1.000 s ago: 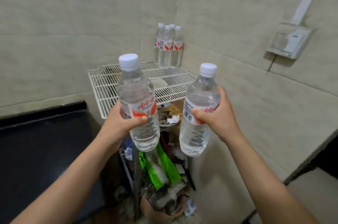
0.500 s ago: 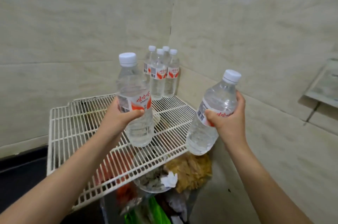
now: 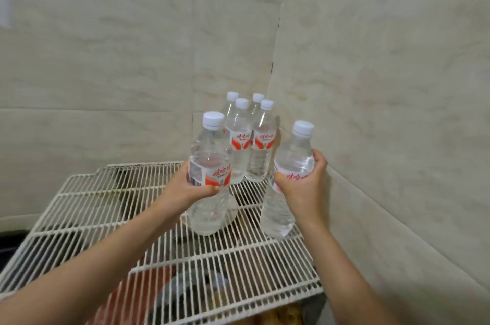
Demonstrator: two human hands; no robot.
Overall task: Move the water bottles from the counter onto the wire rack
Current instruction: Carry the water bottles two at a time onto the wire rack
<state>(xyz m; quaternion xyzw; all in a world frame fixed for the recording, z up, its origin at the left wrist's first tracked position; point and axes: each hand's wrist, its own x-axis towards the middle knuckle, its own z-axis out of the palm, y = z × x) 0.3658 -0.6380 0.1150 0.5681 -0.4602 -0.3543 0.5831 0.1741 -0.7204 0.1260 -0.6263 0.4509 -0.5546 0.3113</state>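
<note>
My left hand (image 3: 187, 188) grips a clear water bottle (image 3: 209, 155) with a white cap and red-and-white label, held upright just over the white wire rack (image 3: 106, 208). My right hand (image 3: 305, 186) grips a second water bottle (image 3: 294, 157), tilted slightly to the right, low over the rack's right side. Several more bottles (image 3: 261, 144) of the same kind stand clustered in the rack's far corner, right behind the two held ones. Whether the held bottles' bases touch the wires I cannot tell.
Tiled walls (image 3: 371, 86) meet in a corner just behind the bottle cluster and run close along the rack's right edge. Clutter (image 3: 185, 295) shows through the wires below. A dark counter edge (image 3: 8, 239) lies at the far left.
Both hands carried their bottles forward and down over the rack, close to the standing cluster. The view moved closer, and the right bottle now sits over the rack instead of beside it.
</note>
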